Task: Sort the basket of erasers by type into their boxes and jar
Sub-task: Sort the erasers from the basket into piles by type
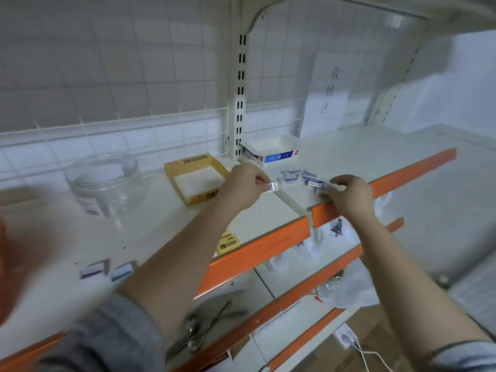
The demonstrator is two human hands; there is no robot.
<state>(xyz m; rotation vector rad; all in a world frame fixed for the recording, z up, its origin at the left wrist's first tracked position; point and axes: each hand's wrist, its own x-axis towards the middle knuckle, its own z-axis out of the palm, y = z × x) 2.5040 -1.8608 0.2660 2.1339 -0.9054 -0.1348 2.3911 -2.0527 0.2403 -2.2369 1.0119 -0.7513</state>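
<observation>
My left hand pinches a small clear-wrapped eraser over the shelf divider. My right hand curls its fingers at the near edge of a cluster of several blue-and-white erasers; whether it grips one is unclear. Behind the cluster stands an open blue-and-white box. Left of it lies an open yellow 2B box, and further left a clear glass jar. A yellow 2B eraser lies near the shelf's front edge. Two blue-and-white erasers lie at front left.
The white shelf has an orange front edge and a wire grid back. A paper sign hangs at the back right. Lower shelves hold metal tools, plastic bags and a white charger. Something orange and blurred sits at the far left.
</observation>
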